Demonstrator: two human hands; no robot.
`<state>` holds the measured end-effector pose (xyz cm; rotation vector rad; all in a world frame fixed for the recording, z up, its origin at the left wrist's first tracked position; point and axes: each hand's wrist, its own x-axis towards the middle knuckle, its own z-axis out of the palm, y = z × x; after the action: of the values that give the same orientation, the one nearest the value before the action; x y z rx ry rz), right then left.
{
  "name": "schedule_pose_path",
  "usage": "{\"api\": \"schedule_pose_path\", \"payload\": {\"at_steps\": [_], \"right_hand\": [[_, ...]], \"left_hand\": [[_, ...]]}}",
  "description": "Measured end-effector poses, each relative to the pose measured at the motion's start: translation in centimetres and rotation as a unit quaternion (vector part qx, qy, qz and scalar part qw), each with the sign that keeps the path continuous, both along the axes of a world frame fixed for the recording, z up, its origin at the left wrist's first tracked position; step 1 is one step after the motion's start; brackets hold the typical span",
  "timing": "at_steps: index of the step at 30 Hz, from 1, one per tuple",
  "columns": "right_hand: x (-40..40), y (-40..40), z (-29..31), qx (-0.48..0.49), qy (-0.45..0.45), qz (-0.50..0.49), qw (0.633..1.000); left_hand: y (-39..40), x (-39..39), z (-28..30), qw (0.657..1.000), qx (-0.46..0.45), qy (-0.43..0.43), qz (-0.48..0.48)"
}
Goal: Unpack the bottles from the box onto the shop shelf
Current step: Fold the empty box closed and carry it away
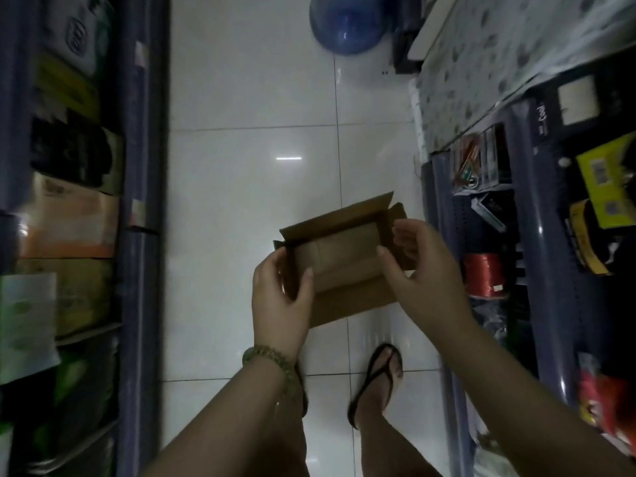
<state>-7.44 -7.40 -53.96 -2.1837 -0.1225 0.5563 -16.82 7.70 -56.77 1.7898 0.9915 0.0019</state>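
A small brown corrugated cardboard box (339, 256) sat at the centre of the frame, its four flaps folded outward and its plain, matte interior showing no bottles. The left hand (280, 297) gripped the box's left wall, thumb inside and fingers wrapped outside, a beaded bracelet (266, 361) circling the wrist. The right hand (421, 266) hovered at the right flap with fingers loosely curled and spread; whether it touched the card could not be told.

Beneath lay a glossy white tiled floor (247, 139), its grey grout lines crossing and a short bar of light reflected in the sheen. A foot in a black flip-flop (377, 380) stood on the tiles at lower centre.

Blue-grey metal shop shelving (141, 166) ran down the left edge, stacked with blurred cartons in green, orange and black. A matching shelf unit (530, 235) lined the right edge, holding yellow packets and a shiny red spool (483, 275). At upper centre rested a rounded, translucent blue water jug (347, 24), beside a pale patterned cloth (499, 53) at upper right.
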Motion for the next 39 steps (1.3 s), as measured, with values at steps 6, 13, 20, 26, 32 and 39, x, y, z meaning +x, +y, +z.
{"api": "schedule_pose_path", "payload": {"at_steps": [6,13,20,26,32,39], "right_hand": [[2.4,-2.1,-10.8,-0.055,-0.037,0.015,0.998],[5.9,-4.5,-19.5,-0.18,-0.159,0.001,0.971],[8.8,-8.3,-26.1,-0.22,0.025,-0.028,0.975],[7.7,-7.8,-28.5,-0.071,-0.017,0.053,0.996],[7.1,-6.7,-29.0,-0.022,-0.125,0.002,0.992],[6.0,-5.4,-31.3,0.009,-0.127,-0.005,0.992]], "left_hand": [[2.4,0.4,-11.0,0.996,0.071,0.049,-0.004],[5.5,-0.7,-21.2,0.994,0.043,0.091,-0.038],[6.2,1.5,-25.3,0.998,-0.039,0.035,-0.04],[7.4,5.4,-24.3,0.995,-0.06,-0.016,-0.078],[7.3,7.4,-26.3,0.994,-0.055,-0.069,-0.068],[6.6,7.4,-30.7,0.939,0.197,0.012,-0.282]]}}
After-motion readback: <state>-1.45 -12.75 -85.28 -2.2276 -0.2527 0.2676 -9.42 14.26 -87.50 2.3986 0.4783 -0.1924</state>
